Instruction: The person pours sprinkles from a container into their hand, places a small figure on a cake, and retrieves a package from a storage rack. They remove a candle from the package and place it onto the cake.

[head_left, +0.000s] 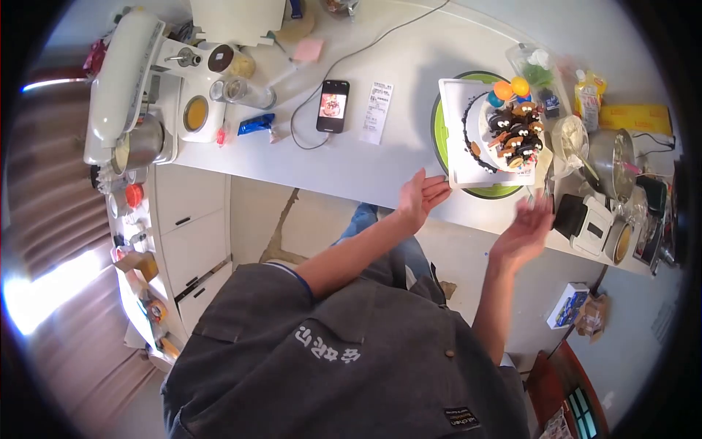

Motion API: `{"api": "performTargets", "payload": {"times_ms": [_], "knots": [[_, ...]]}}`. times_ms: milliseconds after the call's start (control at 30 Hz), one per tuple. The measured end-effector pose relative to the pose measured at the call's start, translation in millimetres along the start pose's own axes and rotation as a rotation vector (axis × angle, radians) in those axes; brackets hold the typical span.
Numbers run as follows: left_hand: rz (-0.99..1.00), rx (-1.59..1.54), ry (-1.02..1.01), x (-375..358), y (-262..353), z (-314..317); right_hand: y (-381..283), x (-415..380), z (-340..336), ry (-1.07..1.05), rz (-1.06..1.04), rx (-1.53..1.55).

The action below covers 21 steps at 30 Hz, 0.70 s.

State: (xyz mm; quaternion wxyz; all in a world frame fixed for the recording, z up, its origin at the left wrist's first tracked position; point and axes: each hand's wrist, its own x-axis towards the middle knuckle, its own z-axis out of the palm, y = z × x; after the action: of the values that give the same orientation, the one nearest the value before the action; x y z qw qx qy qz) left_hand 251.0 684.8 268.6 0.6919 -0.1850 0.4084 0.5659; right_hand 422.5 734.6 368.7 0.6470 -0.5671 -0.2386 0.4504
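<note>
Both your hands are open and hold nothing. Your left hand hovers palm-up at the near edge of the white surface, fingers spread, just beside the near corner of the white square board. Your right hand is raised off the edge on the other side of that corner, fingers loosely spread and a little blurred. The 2 hands bracket the board's near side without touching it.

The decorated cake sits on that board, and the board rests on a green round turntable, which would let the cake be spun and worked from any side; that likely explains why it stands so close to the edge where you stand. The cake carries dark round pieces with pale dots, plus orange and blue balls at the far end.

A smartphone lies face-up near the middle of the surface with a cable plugged in, its screen showing a picture, probably kept in sight as a reference. A printed paper slip lies just beside it; its text is too small to read. To the right of the cake stand a metal pot and a white scale-like device, near at hand. A white stand mixer sits well apart at the far left.

Your dark apron shows pale characters on the chest and a small label near the hem; neither is legible.
</note>
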Motion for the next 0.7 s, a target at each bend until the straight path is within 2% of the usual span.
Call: {"api": "performTargets", "payload": {"times_ms": [67,100,167,233,267,300,333,367,400,600,700], "knots": [[-0.006,-0.023,0.025,-11.5,-0.3,-6.5,32.9,-15.1,-43.1,-0.139,0.211,-0.075],[0.016,0.012,-0.008,-19.4,-2.3,-6.5,51.1,-26.2,-56.8,-0.164,0.353,-0.013],[0.061,0.083,-0.072,-41.0,-6.3,-0.1,68.9,-47.4,-59.1,-0.186,0.669,0.171],[0.087,0.363,-0.140,-60.8,-12.6,21.0,81.5,-59.2,-56.5,-0.135,0.954,0.438],[0.098,0.506,-0.174,-68.9,-16.1,26.9,78.6,-64.6,-45.0,-0.223,0.924,0.461],[0.350,0.901,-0.316,-76.6,-20.4,25.3,70.1,-70.9,-29.0,-0.309,0.890,0.483],[0.600,1.071,-0.417,-76.0,-22.5,24.7,65.0,-74.8,-19.2,-0.395,0.854,0.504],[0.857,1.232,-0.519,-73.7,-24.5,25.7,64.6,-75.4,-17.1,-0.240,0.824,0.409],[1.123,1.383,-0.620,-70.5,-25.9,27.3,66.3,-72.6,-16.4,-0.197,0.801,0.388],[1.346,1.425,-0.764,-75.7,-26.8,42.8,73.2,-66.4,-23.0,-0.413,0.676,0.555],[1.081,1.288,-0.701,-73.7,-38.9,43.7,70.2,-61.7,-28.8,-0.444,0.643,0.584]]}}
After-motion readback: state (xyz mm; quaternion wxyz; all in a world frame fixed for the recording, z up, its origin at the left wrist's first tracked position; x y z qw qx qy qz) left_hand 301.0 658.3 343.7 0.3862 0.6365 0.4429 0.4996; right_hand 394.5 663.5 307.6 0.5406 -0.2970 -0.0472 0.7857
